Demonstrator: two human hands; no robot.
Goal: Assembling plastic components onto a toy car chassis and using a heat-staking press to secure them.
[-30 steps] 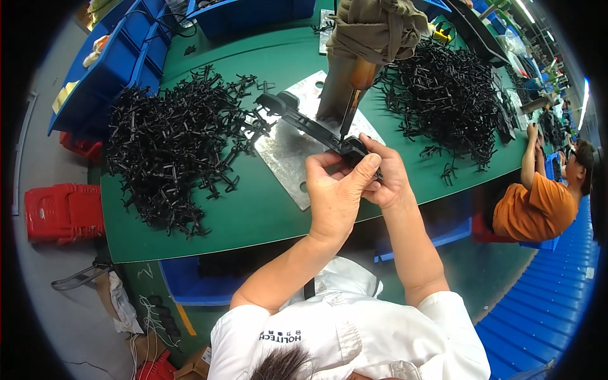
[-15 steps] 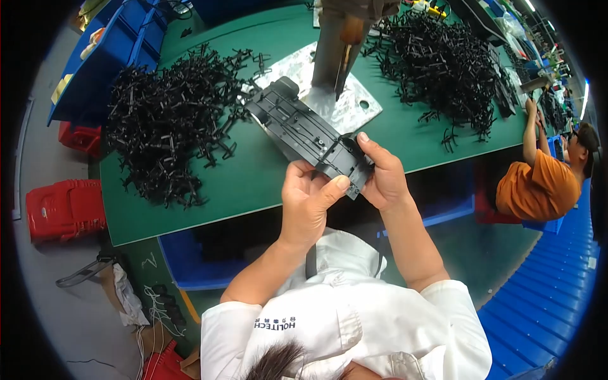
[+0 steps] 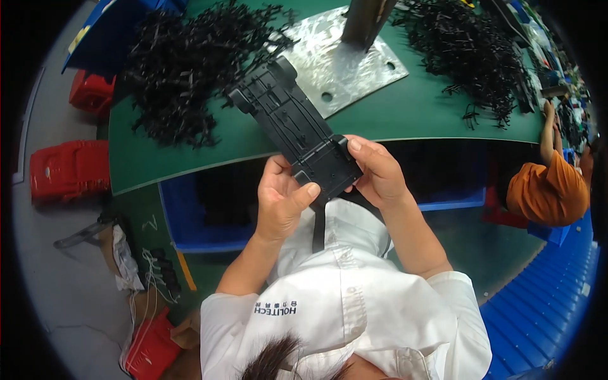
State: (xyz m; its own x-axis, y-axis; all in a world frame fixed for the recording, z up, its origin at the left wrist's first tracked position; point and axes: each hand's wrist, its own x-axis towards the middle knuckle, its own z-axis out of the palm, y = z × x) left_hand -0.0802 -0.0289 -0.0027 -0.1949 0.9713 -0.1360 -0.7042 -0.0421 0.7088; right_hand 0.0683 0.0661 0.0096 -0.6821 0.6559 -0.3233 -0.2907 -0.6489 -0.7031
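A black plastic toy-car chassis [image 3: 294,126], long and flat with wheels at its corners, is held tilted between my two hands, its far end over the green table. My left hand [image 3: 282,196] grips the near left side, thumb on the upper face by a wheel. My right hand [image 3: 378,170] holds the near right corner, its thumb beside the other near wheel. The fingers underneath are partly hidden. Just beyond the chassis lies a scuffed metal plate [image 3: 364,82] with bolt holes, and a dark metal post [image 3: 366,24] rises from it.
Heaps of small black plastic parts lie on the table [image 3: 386,123], one pile [image 3: 183,69] at left and another [image 3: 465,60] at right. Red containers [image 3: 69,171] stand on the left floor. A blue bin [image 3: 209,237] sits below the table edge. A co-worker in orange [image 3: 548,190] is at far right.
Both hands have drawn the chassis nearer to my body and turned it so it points more away from me. The table and metal plate sit higher in the view.
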